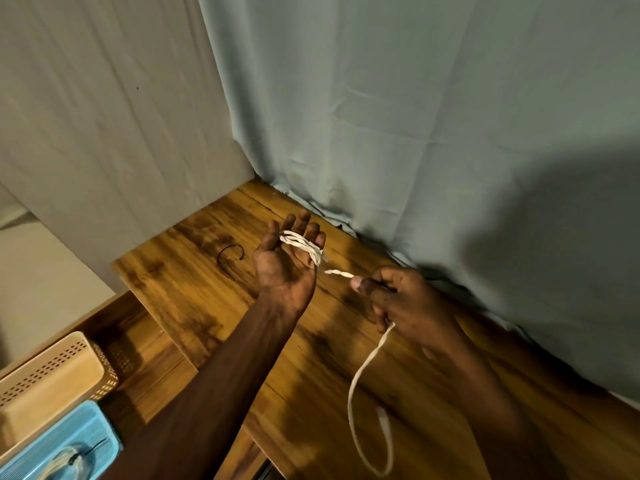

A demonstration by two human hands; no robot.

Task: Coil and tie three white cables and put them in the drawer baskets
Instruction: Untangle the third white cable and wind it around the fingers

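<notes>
Cable [300, 242], white, is wound in several turns around the fingers [313, 237] of the left hand [284, 261], held palm-up and spread as a former for the coil, above the table [194, 292] near its far edge; right hand [398, 296] pinches the free length between thumb and forefinger, likely feeding the next turn; the tail loops down toward the near edge. Count: one cable in hand; one black tie [229, 258] waiting on the table; two baskets [52, 382] at the left, the blue one seemingly holding one tied coil [64, 460].
</notes>
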